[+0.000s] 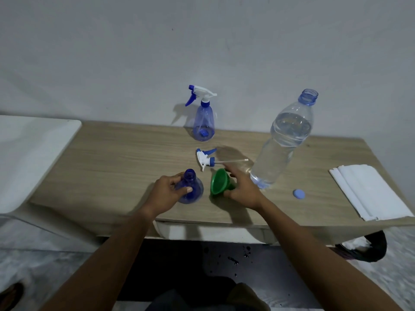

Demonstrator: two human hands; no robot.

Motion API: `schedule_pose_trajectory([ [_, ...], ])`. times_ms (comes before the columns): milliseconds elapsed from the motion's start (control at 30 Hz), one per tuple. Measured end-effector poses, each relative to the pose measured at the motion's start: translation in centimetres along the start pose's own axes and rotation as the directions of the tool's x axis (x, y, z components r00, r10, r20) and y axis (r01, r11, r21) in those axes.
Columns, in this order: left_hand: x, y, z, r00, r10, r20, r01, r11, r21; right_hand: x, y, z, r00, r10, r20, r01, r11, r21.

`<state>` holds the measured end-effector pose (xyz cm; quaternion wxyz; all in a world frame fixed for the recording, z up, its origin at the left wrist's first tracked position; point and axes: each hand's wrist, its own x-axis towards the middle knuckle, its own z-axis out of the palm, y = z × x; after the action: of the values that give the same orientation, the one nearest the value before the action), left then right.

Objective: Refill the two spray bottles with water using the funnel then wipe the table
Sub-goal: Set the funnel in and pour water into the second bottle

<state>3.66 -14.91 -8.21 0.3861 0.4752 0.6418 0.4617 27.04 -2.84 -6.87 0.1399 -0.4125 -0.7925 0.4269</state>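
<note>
Low in the middle of the frame, the left hand (167, 192) grips the open spray bottle (189, 187) to steady it while the right hand (243, 188) holds the green funnel (219, 181) just beside it, tipped sideways, seemingly bound for the neck.

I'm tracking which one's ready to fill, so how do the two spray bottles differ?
The back spray bottle has its trigger head on; the front spray bottle has an open neck, its detached trigger head lying on the table between them. The back spray bottle stands untouched by the wall; the front spray bottle is gripped by the left hand, beside the funnel in the right hand. Both are upright, blue, see-through plastic.
</note>
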Motion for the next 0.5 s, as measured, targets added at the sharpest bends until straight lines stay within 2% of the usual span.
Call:
schedule_pose_trajectory([
  [100,0.0,0.0,0.1,1.000,-0.019,-0.016,0.020,1.000,0.016,0.1,-0.1,0.7,1.000,0.009,-0.022,-0.012,0.988,-0.153],
  [233,-0.1,0.0,0.1,0.999,-0.033,-0.012,0.033,0.998,0.046,0.3,-0.2,1.5,0.993,0.014,-0.120,-0.032,0.988,-0.150],
  [300,0.0,0.0,0.1,0.999,-0.041,-0.013,0.041,0.998,0.048,0.1,0.1,1.6,0.991,0.033,-0.130,-0.042,0.997,-0.068],
  [400,0.0,0.0,0.1,0.999,-0.043,-0.004,0.044,0.998,0.051,-0.5,0.2,1.2,0.986,0.055,-0.155,-0.033,0.989,0.143],
  [500,0.0,0.4,0.4,0.999,-0.038,0.019,0.037,0.998,0.056,-1.3,-0.6,0.5,0.975,0.049,-0.219,0.036,0.929,0.368],
])
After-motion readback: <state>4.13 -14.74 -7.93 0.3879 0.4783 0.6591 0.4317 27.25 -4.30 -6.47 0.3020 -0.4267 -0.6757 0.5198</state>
